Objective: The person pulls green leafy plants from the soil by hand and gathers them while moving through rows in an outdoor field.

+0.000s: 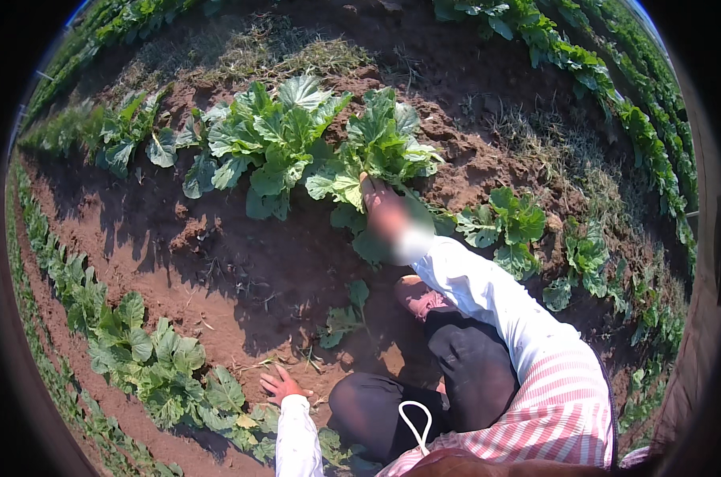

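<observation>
My right hand (382, 208) reaches forward to the base of a leafy green plant (380, 141) on the raised soil bed. Its fingertips go in among the leaves, and a blur covers part of the hand, so its grip cannot be made out. Just left of it grows a bigger leafy plant (269, 135) with broad, crinkled leaves. My left hand (281, 385) rests low on the brown soil with its fingers spread, holding nothing. Beside it runs another row of leafy plants (165, 358). A small leafy sprig (346, 318) lies on the ground between my hands.
My bent knees (472, 358) in dark trousers take up the lower middle. A white cord loop (416, 429) hangs over them. Smaller plants (515, 222) grow along the bed to the right. Dry grass (555, 147) lies behind, with more crop rows (631, 119) at the far right.
</observation>
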### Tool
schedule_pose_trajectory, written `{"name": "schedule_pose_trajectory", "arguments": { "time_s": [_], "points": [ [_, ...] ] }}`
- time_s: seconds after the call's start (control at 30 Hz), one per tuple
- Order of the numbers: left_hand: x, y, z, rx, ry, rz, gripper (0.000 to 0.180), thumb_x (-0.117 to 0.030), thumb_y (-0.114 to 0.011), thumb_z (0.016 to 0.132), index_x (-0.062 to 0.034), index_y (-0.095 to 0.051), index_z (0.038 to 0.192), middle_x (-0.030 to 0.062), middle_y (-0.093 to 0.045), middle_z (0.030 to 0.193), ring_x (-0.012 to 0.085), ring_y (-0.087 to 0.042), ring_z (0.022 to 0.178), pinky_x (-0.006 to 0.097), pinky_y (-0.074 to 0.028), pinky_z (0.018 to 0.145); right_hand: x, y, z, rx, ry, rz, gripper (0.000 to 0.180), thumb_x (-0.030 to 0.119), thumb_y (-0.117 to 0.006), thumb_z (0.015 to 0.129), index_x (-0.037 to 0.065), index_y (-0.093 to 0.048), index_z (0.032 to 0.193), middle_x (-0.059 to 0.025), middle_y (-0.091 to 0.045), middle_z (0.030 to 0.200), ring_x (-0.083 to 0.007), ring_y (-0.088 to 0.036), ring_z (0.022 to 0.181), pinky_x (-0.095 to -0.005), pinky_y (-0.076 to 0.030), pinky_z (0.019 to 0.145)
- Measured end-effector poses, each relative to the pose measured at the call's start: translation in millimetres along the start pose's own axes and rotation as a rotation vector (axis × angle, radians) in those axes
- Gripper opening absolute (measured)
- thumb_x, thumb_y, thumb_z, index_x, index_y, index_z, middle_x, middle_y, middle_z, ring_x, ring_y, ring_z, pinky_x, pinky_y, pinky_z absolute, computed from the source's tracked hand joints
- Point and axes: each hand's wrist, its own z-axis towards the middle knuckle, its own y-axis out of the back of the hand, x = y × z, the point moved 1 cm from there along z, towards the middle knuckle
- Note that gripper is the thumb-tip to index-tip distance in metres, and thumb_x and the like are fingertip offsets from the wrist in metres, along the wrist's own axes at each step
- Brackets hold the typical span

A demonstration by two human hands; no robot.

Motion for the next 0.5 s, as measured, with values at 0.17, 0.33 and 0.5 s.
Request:
{"name": "schedule_pose_trajectory", "arguments": {
  "time_s": [0.17,0.33,0.5],
  "points": [
    [-1,3,0,0.000,0.008,0.009,0.126,-0.045,-0.083,0.049,-0.0198,0.000,0.140,0.0226,0.004,0.143,0.0367,-0.001,0.133,0.058,-0.032,0.094,21,11,7,0.230,0.025,-0.265,0.072,0.013,-0.060,0.067,0.006,-0.029,0.131,-0.0140,-0.049,0.120,-0.0315,-0.060,0.085,-0.0382,-0.050,0.074],
    [-1,5,-3,-0.007,-0.007,0.011,0.126,-0.045,-0.083,0.048,-0.0198,0.000,0.140,0.0224,0.003,0.143,0.0365,0.000,0.133,0.057,-0.030,0.096,10,38,4,0.336,-0.366,0.054,0.059,0.004,-0.057,0.073,0.010,-0.037,0.129,-0.0131,-0.054,0.115,-0.0306,-0.060,0.088,-0.0369,-0.049,0.074],
    [0,4,-4,-0.027,-0.003,-0.006,0.126,-0.044,-0.083,0.048,-0.0198,0.000,0.140,0.0225,0.003,0.143,0.0363,-0.001,0.133,0.058,-0.028,0.097,-11,17,34,-0.073,-0.665,0.685,0.032,0.012,-0.054,0.079,0.005,-0.051,0.110,-0.0160,-0.060,0.093,-0.0319,-0.058,0.082,-0.0359,-0.046,0.071]
  ]
}}
